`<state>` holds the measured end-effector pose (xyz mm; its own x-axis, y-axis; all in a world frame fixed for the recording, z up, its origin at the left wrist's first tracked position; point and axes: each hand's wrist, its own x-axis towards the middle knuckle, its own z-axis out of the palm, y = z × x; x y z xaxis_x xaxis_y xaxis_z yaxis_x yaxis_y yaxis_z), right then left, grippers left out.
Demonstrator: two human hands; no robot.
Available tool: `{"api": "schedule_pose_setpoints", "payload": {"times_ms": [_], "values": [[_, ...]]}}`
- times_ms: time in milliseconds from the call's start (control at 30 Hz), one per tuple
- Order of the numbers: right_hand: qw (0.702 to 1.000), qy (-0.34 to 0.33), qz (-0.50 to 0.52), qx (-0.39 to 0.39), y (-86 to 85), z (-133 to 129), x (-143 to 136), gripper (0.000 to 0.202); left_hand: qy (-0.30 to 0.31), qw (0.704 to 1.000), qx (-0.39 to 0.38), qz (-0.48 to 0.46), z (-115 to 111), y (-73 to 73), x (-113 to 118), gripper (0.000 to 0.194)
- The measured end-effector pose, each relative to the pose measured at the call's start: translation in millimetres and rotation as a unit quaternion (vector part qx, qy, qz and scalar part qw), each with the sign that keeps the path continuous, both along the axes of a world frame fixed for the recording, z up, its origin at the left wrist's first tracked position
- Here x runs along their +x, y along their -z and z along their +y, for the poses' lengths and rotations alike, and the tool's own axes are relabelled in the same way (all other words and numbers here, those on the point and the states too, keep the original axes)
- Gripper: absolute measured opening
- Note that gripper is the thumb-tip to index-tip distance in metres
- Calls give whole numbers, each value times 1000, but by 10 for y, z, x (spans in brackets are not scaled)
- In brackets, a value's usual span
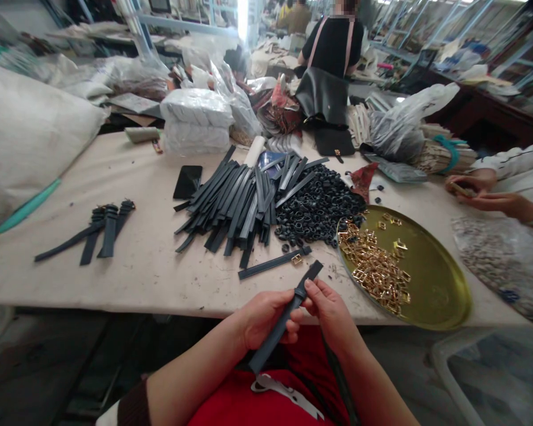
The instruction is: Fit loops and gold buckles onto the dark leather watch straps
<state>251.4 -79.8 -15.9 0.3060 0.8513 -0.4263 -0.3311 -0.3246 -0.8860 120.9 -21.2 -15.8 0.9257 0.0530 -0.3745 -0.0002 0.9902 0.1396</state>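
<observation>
Both hands hold one dark leather strap (270,345) above my lap, just off the table's front edge. My left hand (266,316) wraps round its middle, and a small loop sits on the strap above those fingers. Near the upper end, my right hand (331,307) pinches the strap by the loop. Just beyond lie another strap (266,265) and a gold buckle (297,259). Farther back are a heap of dark straps (231,207) and a pile of small black loops (315,204). Gold buckles (375,269) fill the left part of a round tray.
The gold tray (439,278) reaches the table's front edge at right. Several straps with loops (109,231) lie at left, and a phone (188,181) lies behind the heap. Another person's hands (484,189) work at far right. A white sack (31,130) stands far left.
</observation>
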Motion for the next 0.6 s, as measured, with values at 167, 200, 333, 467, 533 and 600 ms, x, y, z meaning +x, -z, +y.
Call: {"api": "schedule_pose_setpoints", "payload": {"times_ms": [167, 200, 333, 467, 533, 600], "values": [[998, 15, 55, 19, -4, 3, 48, 27, 23, 999, -17, -14, 50, -109, 8, 29], [998, 11, 55, 27, -1, -11, 57, 27, 8, 1000, 18, 4, 40, -127, 7, 26], [998, -50, 34, 30, 37, -105, 88, 33, -49, 974, 197, 100, -31, -164, 4, 21], [994, -45, 90, 31, 76, -186, 83, 29, -59, 933, 317, 160, -73, -194, -6, 27], [990, -39, 129, 35, 59, -205, 67, 31, -46, 935, 314, 157, -71, -232, -19, 26], [986, -51, 154, 36, 15, -209, 45, 35, -21, 950, 280, 135, -65, -280, -34, 23]]}}
